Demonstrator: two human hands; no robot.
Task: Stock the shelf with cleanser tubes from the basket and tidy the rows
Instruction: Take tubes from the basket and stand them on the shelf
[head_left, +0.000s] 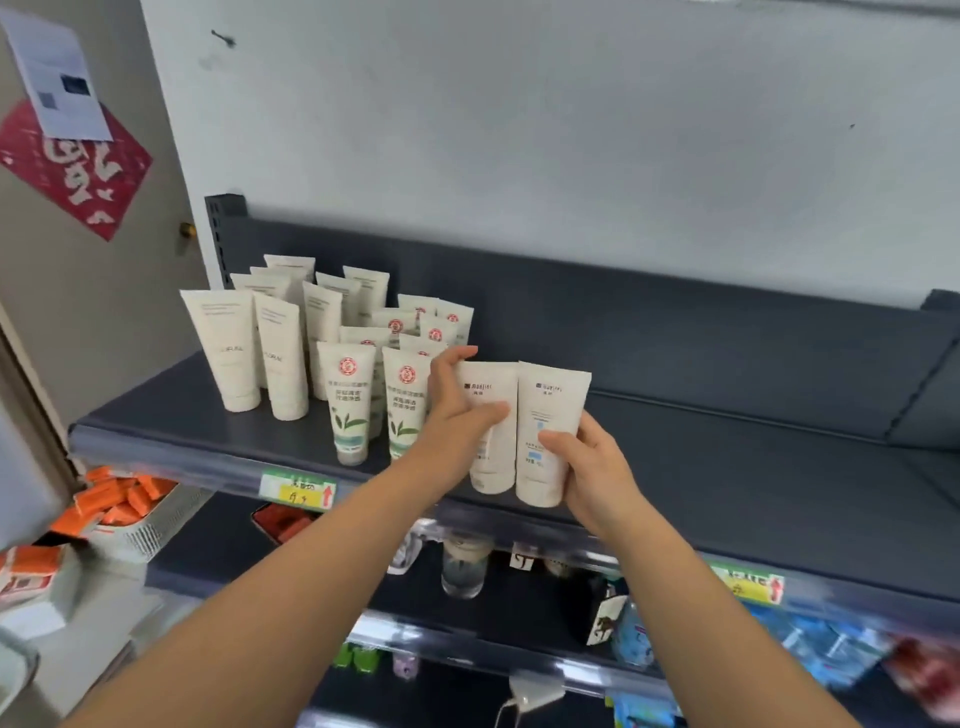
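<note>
Dark grey metal forms the top shelf (727, 410), with a pale wall (571, 130) behind it. At the shelf's left end stand rows of plain cream tubes (228, 353), caps down. Just to their right are rows of leaf-printed tubes (350, 405), each with a round red mark. Right of those, at the shelf's front edge, two white cleanser tubes are upright side by side and touching; whether their caps rest on the shelf cannot be told. The left hand (457, 410) grips the left tube (493, 462), thumb across its front and fingers curled behind its top. The right hand (587, 467) holds the right tube (550, 400), thumb on its front. A green and yellow price label (297, 488) sits on the shelf edge.
</note>
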